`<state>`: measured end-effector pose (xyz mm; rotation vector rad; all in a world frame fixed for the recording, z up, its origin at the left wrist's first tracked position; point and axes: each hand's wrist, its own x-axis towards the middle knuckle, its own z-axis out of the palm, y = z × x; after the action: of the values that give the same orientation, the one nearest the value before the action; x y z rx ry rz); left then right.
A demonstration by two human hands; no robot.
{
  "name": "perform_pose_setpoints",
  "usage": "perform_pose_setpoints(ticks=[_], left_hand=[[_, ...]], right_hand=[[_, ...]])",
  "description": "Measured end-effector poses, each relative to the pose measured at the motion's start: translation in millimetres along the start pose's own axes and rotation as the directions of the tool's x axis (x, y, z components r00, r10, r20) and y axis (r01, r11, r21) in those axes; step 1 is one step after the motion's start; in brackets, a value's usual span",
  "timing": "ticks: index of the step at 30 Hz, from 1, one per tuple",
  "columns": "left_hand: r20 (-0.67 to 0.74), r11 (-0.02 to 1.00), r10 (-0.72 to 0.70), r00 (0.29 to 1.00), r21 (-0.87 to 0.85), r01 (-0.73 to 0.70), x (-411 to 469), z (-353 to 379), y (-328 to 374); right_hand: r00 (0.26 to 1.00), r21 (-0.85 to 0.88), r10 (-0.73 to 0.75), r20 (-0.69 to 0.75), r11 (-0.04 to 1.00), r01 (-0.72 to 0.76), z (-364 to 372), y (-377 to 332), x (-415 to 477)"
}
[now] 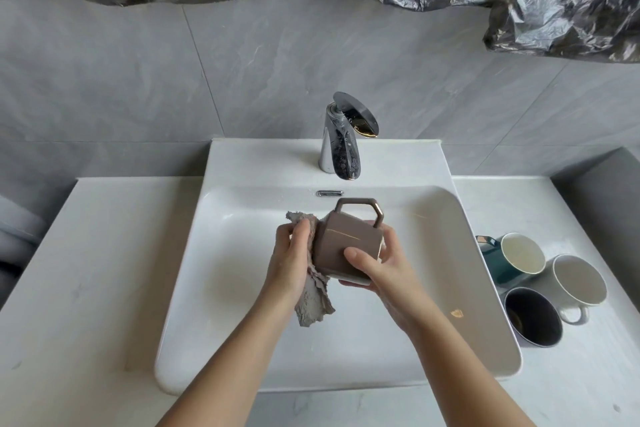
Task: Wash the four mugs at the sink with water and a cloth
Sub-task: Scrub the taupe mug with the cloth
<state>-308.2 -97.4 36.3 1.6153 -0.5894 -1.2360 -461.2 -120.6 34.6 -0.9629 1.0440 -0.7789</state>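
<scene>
Currently, in the head view, the brown mug [346,246] is held on its side above the sink [214,305], with its handle toward the faucet [341,139]. The right hand [381,270] grips the mug body, thumb across the side and fingers curled underneath. The left hand [294,253] holds the grey cloth [311,302] against the mug's left end, fingers closed on the fabric. The teal mug [498,263], white mug [578,281] and dark mug [533,317] sit close together on the counter [571,374], right of the sink.
</scene>
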Motion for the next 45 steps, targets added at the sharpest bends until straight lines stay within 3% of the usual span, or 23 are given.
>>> perform_pose_setpoints(ticks=[3, 5, 9, 11, 12, 15, 22, 25, 27, 30, 33, 38, 45], left_hand=[[-0.204, 0.994, 0.111, 0.973, 0.016, -0.110, -4, 0, 3], [-0.217, 0.970, 0.244, 0.945, 0.037, -0.242, -10, -3, 9], [0.003, 0.766, 0.620, 0.785, 0.218, -0.605, -15, -1, 12], [0.116, 0.651, 0.717, 0.688, 0.242, -0.719, -18, 1, 9], [0.132, 0.638, 0.727, 0.674, 0.237, -0.733, -19, 2, 7], [0.143, 0.668, 0.691, 0.708, 0.245, -0.702, -17, 4, 5], [0.127, 0.834, 0.467, 0.875, 0.267, -0.483, -12, 9, 26], [0.094, 0.896, 0.320, 0.943, 0.293, -0.334, -3, 10, 30], [0.119, 0.959, 0.166, 0.979, 0.211, -0.188, 1, 8, 29], [0.184, 0.998, 0.039, 0.982, -0.055, -0.030, 0, 7, 28], [0.206, 0.979, 0.005, 0.979, -0.199, 0.037, -5, 7, 26], [0.138, 0.961, 0.000, 0.990, -0.275, 0.038, -16, 11, 22], [-0.037, 0.920, -0.058, 0.998, -0.389, 0.039, -27, 20, 6]], right_hand=[[0.999, 0.170, 0.033, -0.010, 0.985, -0.031, -5, 0, -1], [0.999, 0.214, 0.049, 0.014, 0.976, -0.050, -8, -1, -2], [0.996, 0.242, 0.066, 0.060, 0.967, -0.079, -8, 3, -7], [0.996, 0.236, 0.062, 0.065, 0.969, -0.075, -9, 6, -9], [0.996, 0.223, 0.052, 0.069, 0.973, -0.066, -10, 7, -10], [0.996, 0.183, 0.025, 0.086, 0.982, -0.041, -14, 10, -12], [0.988, 0.042, -0.124, 0.092, 0.992, 0.121, -21, 15, -17], [0.977, 0.017, -0.172, 0.129, 0.985, 0.171, -22, 12, -22], [0.973, 0.027, -0.181, 0.141, 0.984, 0.179, -22, 13, -25], [0.974, 0.174, -0.162, 0.155, 0.976, 0.135, -19, 17, -23], [0.979, 0.295, -0.142, 0.146, 0.951, 0.094, -13, 19, -20], [0.991, 0.375, -0.127, 0.053, 0.922, 0.098, -4, 25, -21], [0.988, 0.345, -0.123, -0.094, 0.927, 0.148, 12, 30, -10]])
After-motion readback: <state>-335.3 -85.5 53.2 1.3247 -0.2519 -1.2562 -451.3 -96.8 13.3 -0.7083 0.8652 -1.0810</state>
